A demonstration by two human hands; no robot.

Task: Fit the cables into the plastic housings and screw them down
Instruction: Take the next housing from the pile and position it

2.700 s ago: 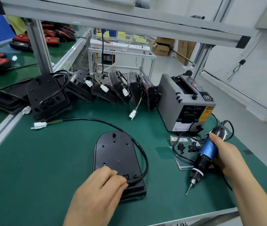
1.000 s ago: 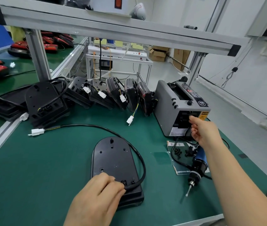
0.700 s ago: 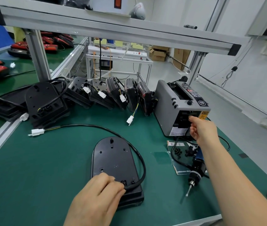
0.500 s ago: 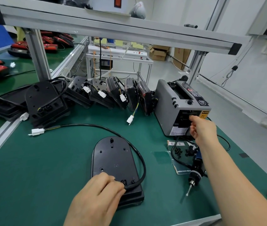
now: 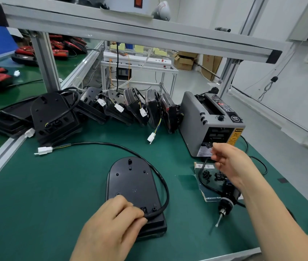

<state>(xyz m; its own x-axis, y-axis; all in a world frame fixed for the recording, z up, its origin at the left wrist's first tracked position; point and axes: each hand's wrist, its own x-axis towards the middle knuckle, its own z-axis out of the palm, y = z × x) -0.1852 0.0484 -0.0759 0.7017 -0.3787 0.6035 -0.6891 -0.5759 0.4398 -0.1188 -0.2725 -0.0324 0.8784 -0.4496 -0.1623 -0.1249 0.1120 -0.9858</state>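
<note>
Housing (image 5: 130, 181) lies flat on the counter (image 5: 45, 194), near the front edge. Its cable (image 5: 96, 142) loops round the right side to a white connector (image 5: 44, 150) lying well to the left.

The left hand (image 5: 111, 227) has its fingers curled over the cable where it enters the housing's near end. The right hand (image 5: 232, 164) is just in front of the tape dispenser (image 5: 202, 125), fingers loosely spread (whether they pinch a strip cannot be told).

Risk: the stiff cable would likely spring from its seat if the left grip eases before fastening. No screw is visibly fitted, and the electric screwdriver (image 5: 226, 200) lies unattended beside the loose screws (image 5: 206, 175).

Change: half a second ago the right hand was at the dispenser's outlet, and it has since drawn back. The left hand is unmoved.
</note>
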